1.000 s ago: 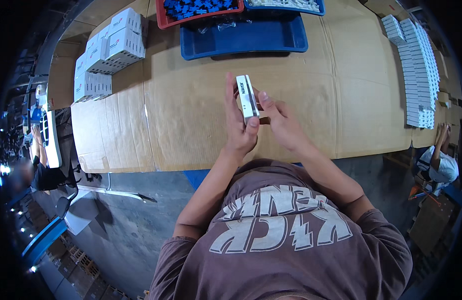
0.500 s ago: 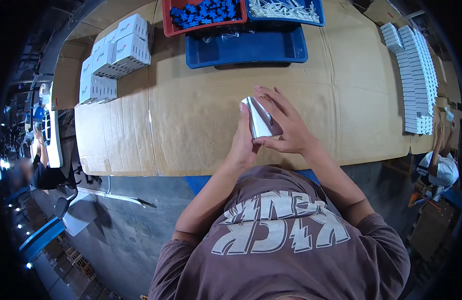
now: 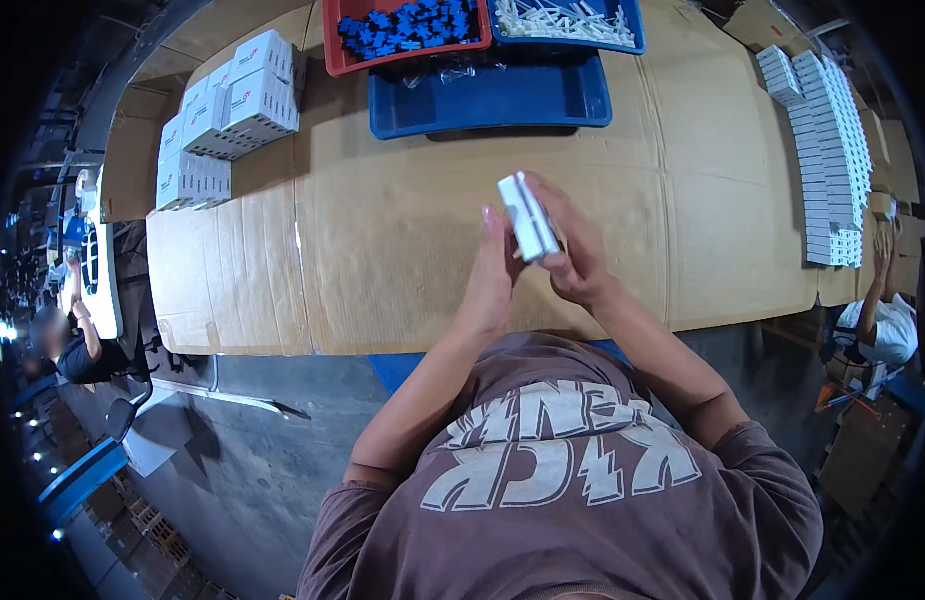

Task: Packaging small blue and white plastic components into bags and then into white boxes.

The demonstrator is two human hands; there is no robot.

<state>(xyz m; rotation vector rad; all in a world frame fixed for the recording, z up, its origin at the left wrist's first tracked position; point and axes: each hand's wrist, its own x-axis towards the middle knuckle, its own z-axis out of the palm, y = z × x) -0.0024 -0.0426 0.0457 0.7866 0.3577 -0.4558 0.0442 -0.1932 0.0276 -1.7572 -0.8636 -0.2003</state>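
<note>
large cream block letters (image 3: 666, 468) in two lines, upside down in this view, run across the chest of the brown t-shirt (image 3: 583, 550), a lightning-bolt shape (image 3: 605, 478) among them. small dark print and red marks stand on the stacked white boxes (image 3: 258, 105) at left, too small to read.

The bare left forearm (image 3: 418, 390) slants from the near left toward the far right, its elbow bent; the bare right forearm (image 3: 668, 350) slants from the near right toward the far left, so that the wrists draw in near each other; the left hand (image 3: 491, 285) is held thumb up, the left thumb (image 3: 491, 224) pointing far, its other fingers mostly hidden; the right hand (image 3: 580, 255) is curled in a grip, fingers reaching far and leftward, the right thumb (image 3: 560, 263) bent nearer; the hands stand close together.
</note>
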